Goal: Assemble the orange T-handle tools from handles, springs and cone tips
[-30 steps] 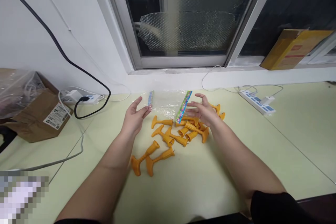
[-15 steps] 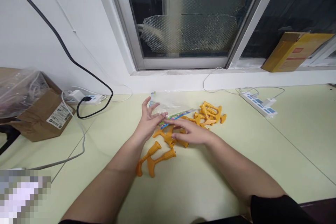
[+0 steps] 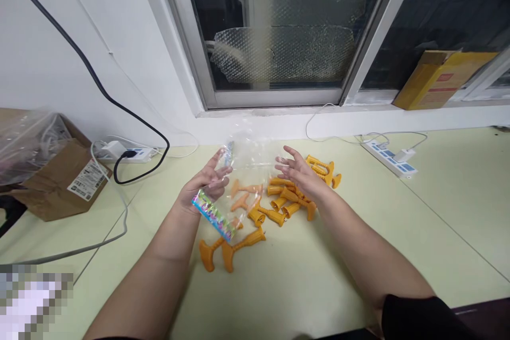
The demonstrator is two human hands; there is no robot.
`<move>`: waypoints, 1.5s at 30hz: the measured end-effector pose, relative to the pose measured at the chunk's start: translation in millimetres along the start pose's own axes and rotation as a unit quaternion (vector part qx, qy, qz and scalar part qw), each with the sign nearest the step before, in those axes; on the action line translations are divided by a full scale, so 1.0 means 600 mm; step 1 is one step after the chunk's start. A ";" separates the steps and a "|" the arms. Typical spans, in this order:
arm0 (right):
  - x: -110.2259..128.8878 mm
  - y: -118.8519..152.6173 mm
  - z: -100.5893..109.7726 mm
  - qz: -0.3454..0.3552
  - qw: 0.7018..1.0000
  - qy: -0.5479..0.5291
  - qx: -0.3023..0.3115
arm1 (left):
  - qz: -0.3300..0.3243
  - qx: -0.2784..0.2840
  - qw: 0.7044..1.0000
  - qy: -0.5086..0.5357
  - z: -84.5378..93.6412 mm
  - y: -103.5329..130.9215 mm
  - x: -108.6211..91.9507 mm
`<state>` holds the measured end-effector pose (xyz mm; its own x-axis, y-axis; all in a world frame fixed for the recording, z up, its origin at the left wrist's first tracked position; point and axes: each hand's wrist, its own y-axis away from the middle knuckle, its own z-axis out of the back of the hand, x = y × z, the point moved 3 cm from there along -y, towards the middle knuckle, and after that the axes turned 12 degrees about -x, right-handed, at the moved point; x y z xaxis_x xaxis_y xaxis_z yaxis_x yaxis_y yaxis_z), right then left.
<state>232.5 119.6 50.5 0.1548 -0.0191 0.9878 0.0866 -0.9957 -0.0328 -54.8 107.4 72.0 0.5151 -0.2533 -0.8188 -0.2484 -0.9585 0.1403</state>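
Note:
A clear plastic bag (image 3: 255,162) with a colourful printed strip (image 3: 215,218) is spread between my hands above the table. My left hand (image 3: 207,180) grips the bag at its left side, and the strip hangs over the lower part of that palm. On the other side is my right hand (image 3: 300,172), its fingers apart and the fingertips at the bag's right edge. Several orange plastic T-shaped handles (image 3: 274,216) lie below and behind the bag, some seen through it. Two more T-shaped handles (image 3: 243,244) lie nearer to me, one partly covered by the strip.
An opened cardboard box (image 3: 67,186) with plastic bags stands at the left. Power strips lie by the wall at left (image 3: 139,154) and right (image 3: 392,159). A black cable (image 3: 95,77) hangs down at the left. A yellow carton (image 3: 442,82) leans on the window ledge.
My hands were close together over the handles and have moved apart. The bag, which lay flat on the table, is lifted and spread, its printed strip swung towards the lower left.

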 end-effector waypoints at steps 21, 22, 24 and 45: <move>-0.007 -0.016 0.039 -0.083 0.996 -0.025 -0.007 | -0.123 -0.153 0.946 -0.259 0.074 -0.050 0.023; -0.009 -0.015 0.040 -0.099 0.995 -0.012 0.017 | -0.131 -0.164 0.942 -0.262 0.075 -0.056 0.024; -0.014 -0.020 0.042 -0.111 0.993 0.028 0.026 | -0.126 -0.169 0.936 -0.281 0.076 -0.071 0.024; -0.025 -0.060 0.049 0.215 0.858 0.465 -0.030 | -0.200 -0.166 0.786 -0.560 0.063 -0.182 0.002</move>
<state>255.9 158.5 32.4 -0.6950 -0.4217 0.5823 0.1623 -0.8811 -0.4443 -58.0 216.9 35.0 -0.5952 0.1733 -0.7846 0.0734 -0.9607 -0.2678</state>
